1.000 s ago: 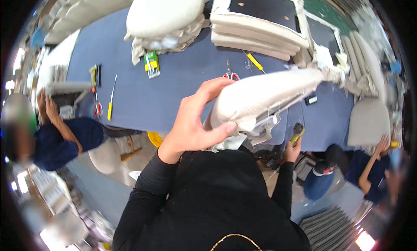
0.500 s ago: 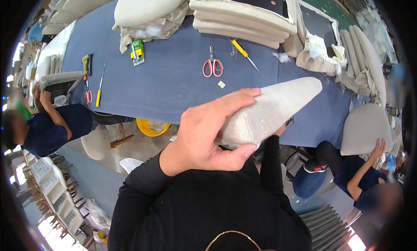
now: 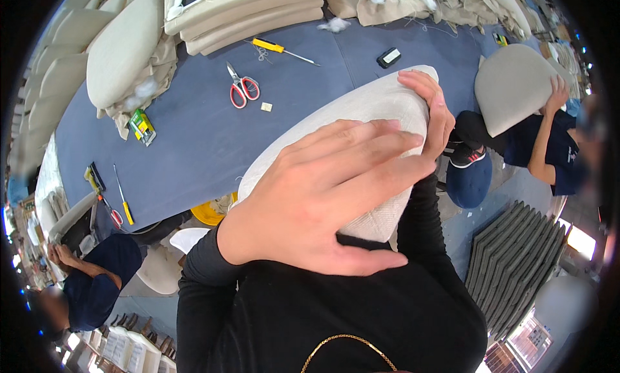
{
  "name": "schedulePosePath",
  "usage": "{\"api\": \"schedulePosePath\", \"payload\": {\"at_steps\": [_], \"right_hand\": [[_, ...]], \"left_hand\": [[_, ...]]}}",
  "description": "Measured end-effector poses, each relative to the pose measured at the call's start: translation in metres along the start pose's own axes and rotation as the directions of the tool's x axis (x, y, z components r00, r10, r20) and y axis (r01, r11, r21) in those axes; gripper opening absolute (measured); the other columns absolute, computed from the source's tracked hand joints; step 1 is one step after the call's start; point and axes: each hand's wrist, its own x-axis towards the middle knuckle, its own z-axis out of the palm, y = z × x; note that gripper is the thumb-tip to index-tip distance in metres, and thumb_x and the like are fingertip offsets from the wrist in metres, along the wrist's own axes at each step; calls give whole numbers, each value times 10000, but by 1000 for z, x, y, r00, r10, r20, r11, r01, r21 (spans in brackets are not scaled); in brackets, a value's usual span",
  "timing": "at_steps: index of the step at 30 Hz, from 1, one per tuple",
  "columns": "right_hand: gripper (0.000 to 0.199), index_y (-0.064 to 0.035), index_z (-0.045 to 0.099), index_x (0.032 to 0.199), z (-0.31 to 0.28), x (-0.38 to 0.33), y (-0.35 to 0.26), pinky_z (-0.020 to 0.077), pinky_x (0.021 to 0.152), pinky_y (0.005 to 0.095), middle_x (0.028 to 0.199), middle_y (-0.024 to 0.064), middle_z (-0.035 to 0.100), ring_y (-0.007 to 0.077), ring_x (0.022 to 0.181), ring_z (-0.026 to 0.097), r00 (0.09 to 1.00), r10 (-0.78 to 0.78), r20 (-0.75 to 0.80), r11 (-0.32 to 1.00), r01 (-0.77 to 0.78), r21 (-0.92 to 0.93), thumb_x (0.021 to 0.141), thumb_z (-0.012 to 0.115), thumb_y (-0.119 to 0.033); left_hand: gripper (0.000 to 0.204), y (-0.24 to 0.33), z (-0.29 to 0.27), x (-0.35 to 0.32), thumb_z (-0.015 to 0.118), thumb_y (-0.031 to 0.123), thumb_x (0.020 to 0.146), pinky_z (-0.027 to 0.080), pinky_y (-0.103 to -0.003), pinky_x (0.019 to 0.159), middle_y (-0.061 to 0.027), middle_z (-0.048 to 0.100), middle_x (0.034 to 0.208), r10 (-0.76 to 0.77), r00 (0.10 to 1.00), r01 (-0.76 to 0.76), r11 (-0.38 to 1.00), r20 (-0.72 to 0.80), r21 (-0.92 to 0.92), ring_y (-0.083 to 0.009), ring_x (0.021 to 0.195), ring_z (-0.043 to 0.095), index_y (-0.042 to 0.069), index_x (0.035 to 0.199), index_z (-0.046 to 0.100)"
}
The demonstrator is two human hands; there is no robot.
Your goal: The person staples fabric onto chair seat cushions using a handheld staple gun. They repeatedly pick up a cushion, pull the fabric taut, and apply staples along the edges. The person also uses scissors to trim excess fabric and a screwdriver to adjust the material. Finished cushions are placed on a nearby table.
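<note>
Step in hand: the person holds a beige cushion (image 3: pixel 361 134) up close to the chest and presses it between both hands, which looks like smoothing or shaping its filling.
Left hand (image 3: pixel 323 198): spread flat over the near face of the cushion, fingers wide, palm pressing down; it is clamped on the cushion, not closed into a fist.
Right hand (image 3: pixel 434 108): curled round the far end of the cushion, fingers hooked over its edge, gripping it.
Where the cushion is: off the worktop (image 3: pixel 194 147), held in the air between the body and the blue surface, tilted so its far end rises to the right.
Next move, as a judgement: it likely calls for a steady grip at the far end while the flat hand works along the cover (the seam side is hidden, so I cannot tell what needs doing there).
Change from half a second ago: the cushion now sits closer to the camera and fills more of the view; the left hand has slid to cover more of its face, and the right hand, then mostly hidden, now shows at the far end.
On the worktop: red-handled scissors (image 3: pixel 242 89), a yellow-handled screwdriver (image 3: pixel 278 48) and stacked cushions (image 3: pixel 252 14) at the back.
Nearby: another person (image 3: pixel 549 134) at the right holds a grey cushion (image 3: pixel 513 82).
</note>
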Motion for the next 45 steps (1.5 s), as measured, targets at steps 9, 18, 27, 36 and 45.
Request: {"api": "schedulePosePath", "payload": {"at_steps": [9, 18, 27, 36, 45], "right_hand": [[478, 62, 802, 1097, -3, -3, 1, 422, 1168, 453, 1170, 189, 788, 351, 1244, 663, 998, 52, -46, 999, -51, 14, 1076, 449, -260], [769, -129, 228, 1725, -9, -35, 42, 559, 1064, 469, 1505, 200, 527, 318, 1288, 617, 618, 762, -192, 572, -505, 647, 1073, 615, -260], [685, -24, 314, 1726, 20, -30, 26, 453, 1227, 390, 1748, 154, 393, 286, 1503, 517, 744, 667, 26, 425, -410, 807, 1099, 505, -225], [600, -32, 599, 1569, 15, -98, 189, 421, 1248, 372, 1548, 169, 659, 238, 1443, 615, 171, 822, 544, 201, -980, 4, 1133, 399, -392], [632, -38, 582, 1575, -4, -210, 176, 419, 1248, 381, 1547, 131, 664, 235, 1455, 605, 49, 943, 330, -93, -911, 401, 1165, 401, -484]], "left_hand": [[968, -9, -13, -9, 923, 164, 695, 475, -492, 1191, -242, 562, 1614, -38, 975, 72, 986, 217, -152, -448, 1472, 568, 11, 1572, 543], [800, -208, -40, -177, 484, 608, 1155, 354, -399, 1279, -170, 477, 1699, -752, 442, 895, 404, 488, -189, -264, 1562, 441, -19, 1651, 463], [728, -189, -56, -230, 741, 321, 1073, 447, -361, 1201, -171, 528, 1641, -945, 307, 730, 157, 115, -665, -239, 1495, 520, 18, 1665, 446], [1078, -223, -46, -298, 849, 288, 964, 324, -486, 1302, -265, 287, 1773, -711, 490, 824, 566, -504, 2, -409, 1620, 331, -26, 1737, 166], [857, -247, -32, -305, 718, 259, 1061, 272, -528, 1326, -312, 310, 1743, -623, 594, 804, 432, -509, 409, -456, 1613, 339, -45, 1708, 246]]}}
